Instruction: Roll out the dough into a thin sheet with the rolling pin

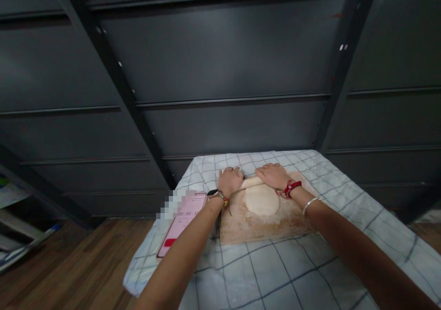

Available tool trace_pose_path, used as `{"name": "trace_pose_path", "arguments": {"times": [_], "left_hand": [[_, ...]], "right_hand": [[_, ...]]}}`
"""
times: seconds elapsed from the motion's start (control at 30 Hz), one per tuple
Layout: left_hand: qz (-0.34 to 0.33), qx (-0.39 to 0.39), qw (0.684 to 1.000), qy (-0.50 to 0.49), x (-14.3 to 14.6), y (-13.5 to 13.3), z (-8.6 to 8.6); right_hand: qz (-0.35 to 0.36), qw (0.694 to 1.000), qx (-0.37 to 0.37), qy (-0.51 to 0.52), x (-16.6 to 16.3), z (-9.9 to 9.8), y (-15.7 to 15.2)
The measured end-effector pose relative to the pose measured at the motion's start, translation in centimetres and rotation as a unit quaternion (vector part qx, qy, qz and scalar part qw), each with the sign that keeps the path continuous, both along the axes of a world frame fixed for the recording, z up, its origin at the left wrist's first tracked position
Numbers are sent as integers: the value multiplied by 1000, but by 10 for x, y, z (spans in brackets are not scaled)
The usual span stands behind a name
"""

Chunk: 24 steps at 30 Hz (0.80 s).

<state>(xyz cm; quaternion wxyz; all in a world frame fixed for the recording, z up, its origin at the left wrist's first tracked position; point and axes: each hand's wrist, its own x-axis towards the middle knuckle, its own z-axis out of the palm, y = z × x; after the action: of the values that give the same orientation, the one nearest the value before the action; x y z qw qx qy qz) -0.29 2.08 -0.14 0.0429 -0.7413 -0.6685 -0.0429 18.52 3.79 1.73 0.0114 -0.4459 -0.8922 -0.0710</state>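
A pale wooden rolling pin [251, 182] lies across the far edge of a flattened round of dough [262, 201]. My left hand [230, 179] is on the pin's left end, its fingers closed over it. On the right part of the pin rests my right hand [273, 175], which hides that end. Beneath the dough is a floured wooden board [248, 235]. Beads circle my left wrist along with a dark band; a red cord and a silver bangle are on my right arm.
A checked white cloth [275, 278] covers the table. Left of the board lies a phone [182, 222] showing a running timer, partly behind my left forearm. Dark metal panels [227, 48] rise beyond the table. Wooden floor [93, 264] shows at the left.
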Motion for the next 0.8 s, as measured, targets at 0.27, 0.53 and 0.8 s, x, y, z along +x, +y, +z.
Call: {"name": "trace_pose_path", "arguments": {"times": [0.27,0.53,0.8], "left_hand": [[2,54,999,9,8,-23,-5],[6,39,999,-1,15,-44,1],[-11,48,999,0,16,-53,-1]], "right_hand": [[-33,997,50,48,5,-15,-13],[-54,994,82,42,8,-19,-45],[-47,991,112,62,12,-28,-58]]}}
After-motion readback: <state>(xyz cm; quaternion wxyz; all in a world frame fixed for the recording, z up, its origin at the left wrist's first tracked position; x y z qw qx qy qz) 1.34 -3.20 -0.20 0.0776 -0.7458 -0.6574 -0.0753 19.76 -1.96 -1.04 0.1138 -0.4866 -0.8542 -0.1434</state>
